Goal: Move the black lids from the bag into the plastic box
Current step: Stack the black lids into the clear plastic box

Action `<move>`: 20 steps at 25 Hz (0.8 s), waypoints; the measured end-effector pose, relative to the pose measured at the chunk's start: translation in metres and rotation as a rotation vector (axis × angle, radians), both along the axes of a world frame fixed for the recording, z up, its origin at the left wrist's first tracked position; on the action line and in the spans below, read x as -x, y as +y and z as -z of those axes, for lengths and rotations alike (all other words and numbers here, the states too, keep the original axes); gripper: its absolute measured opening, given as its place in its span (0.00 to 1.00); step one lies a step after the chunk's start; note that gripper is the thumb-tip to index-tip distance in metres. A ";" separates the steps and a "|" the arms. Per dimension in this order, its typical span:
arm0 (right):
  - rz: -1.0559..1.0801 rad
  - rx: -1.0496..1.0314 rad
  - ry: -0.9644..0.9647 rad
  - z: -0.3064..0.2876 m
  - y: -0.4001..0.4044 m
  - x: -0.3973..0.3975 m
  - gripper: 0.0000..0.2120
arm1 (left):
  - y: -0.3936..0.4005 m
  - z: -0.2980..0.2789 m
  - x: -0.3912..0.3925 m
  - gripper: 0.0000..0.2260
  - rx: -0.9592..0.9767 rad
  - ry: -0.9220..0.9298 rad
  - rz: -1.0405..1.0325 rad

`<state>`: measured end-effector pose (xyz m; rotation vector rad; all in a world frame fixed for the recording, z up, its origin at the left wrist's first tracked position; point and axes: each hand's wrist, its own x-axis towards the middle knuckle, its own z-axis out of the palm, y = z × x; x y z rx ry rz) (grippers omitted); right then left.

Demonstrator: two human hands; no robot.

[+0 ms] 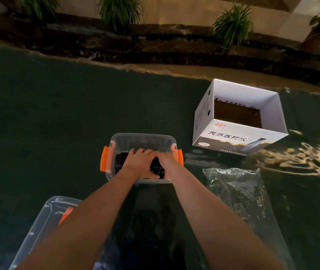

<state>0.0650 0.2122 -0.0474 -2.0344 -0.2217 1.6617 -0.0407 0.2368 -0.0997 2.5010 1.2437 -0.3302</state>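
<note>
A clear plastic box (143,137) with orange latches stands on the dark floor cloth in the middle of the head view. Inside it lie rows of stacked black lids (156,168). Both my hands are down in the box. My left hand (138,161) lies over one stack with its fingers curled round it. My right hand (165,159) grips the same stack from the right side. More black lids (119,162) show at the left wall. A clear plastic bag (239,190) lies crumpled to the right of the box.
A white cardboard carton (239,137), open on top, stands to the back right. A clear box lid (44,227) lies at the lower left. Another bag with dark contents (149,230) lies between my forearms. Potted plants line the back ledge.
</note>
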 end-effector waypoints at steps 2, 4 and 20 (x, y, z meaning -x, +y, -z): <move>-0.064 -0.074 -0.072 -0.001 -0.002 -0.002 0.04 | 0.001 -0.001 0.000 0.36 0.005 -0.003 0.006; -0.154 -0.179 -0.153 0.000 -0.007 -0.007 0.04 | 0.001 0.000 0.000 0.37 0.013 -0.005 0.010; -0.526 -0.632 -0.839 -0.009 -0.083 -0.045 0.13 | -0.006 -0.016 0.004 0.33 0.078 0.024 0.041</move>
